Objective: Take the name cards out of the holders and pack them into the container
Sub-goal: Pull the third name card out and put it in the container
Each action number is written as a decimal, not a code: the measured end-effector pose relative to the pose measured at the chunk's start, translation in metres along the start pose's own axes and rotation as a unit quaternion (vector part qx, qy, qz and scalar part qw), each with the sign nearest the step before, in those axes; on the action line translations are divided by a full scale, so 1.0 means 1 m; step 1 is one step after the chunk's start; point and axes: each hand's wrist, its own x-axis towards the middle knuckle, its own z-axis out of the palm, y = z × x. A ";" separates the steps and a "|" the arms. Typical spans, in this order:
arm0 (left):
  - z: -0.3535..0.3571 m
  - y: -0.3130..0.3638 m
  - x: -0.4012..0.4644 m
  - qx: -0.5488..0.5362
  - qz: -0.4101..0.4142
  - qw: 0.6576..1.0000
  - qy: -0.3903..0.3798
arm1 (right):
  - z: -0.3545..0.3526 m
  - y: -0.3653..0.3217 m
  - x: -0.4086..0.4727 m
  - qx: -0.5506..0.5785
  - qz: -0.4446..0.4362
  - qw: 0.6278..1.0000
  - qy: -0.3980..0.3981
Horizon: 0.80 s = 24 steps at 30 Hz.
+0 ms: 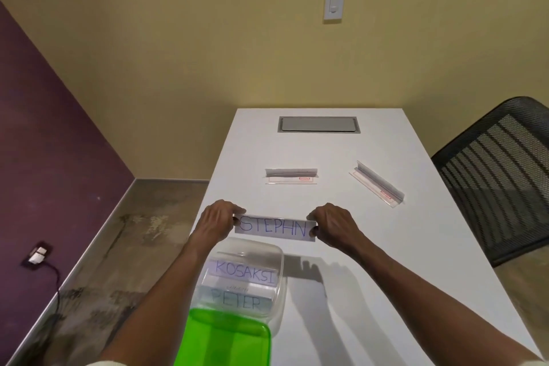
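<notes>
head view: we see one frame, both hands up over the white worktop (371, 246).
left hand (216, 221): fingers pinch the left end of the STEPHN card (274, 228).
right hand (334, 224): fingers pinch the card's right end.
STEPHN card: we read it held level in the air, lettering facing us, just beyond the far rim of the container (279, 264).
container: clear tub near the worktop's left edge, close to us; we see the KOSAKSI card (245, 272) and PETER card (239, 301) lying inside, KOSAKSI farther from us.
green lid (225, 339): lies at the tub's near end, overlapping it.
middle holder (291, 176): clear, on the worktop beyond the hands, square to us.
right holder (377, 183): clear, angled, well apart from the middle one, nearer the mesh chair (499, 175).
holders' contents: we cannot tell whether any card remains.
</notes>
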 end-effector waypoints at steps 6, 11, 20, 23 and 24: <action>-0.011 -0.043 -0.026 -0.006 -0.037 0.999 -0.032 | 0.009 -0.046 -0.001 0.009 -0.018 1.000 -0.003; -0.012 -0.071 -0.047 0.011 -0.021 0.999 -0.032 | 0.021 -0.076 -0.005 0.035 -0.012 0.999 -0.035; 0.000 -0.098 -0.068 0.065 -0.002 0.997 -0.049 | 0.044 -0.111 -0.021 -0.007 -0.044 0.995 -0.085; 0.011 -0.101 -0.069 0.085 0.014 0.994 -0.067 | 0.052 -0.114 -0.026 -0.036 -0.053 0.993 -0.097; 0.014 -0.102 -0.069 0.092 0.020 0.993 -0.076 | 0.055 -0.115 -0.028 -0.044 -0.055 0.992 -0.101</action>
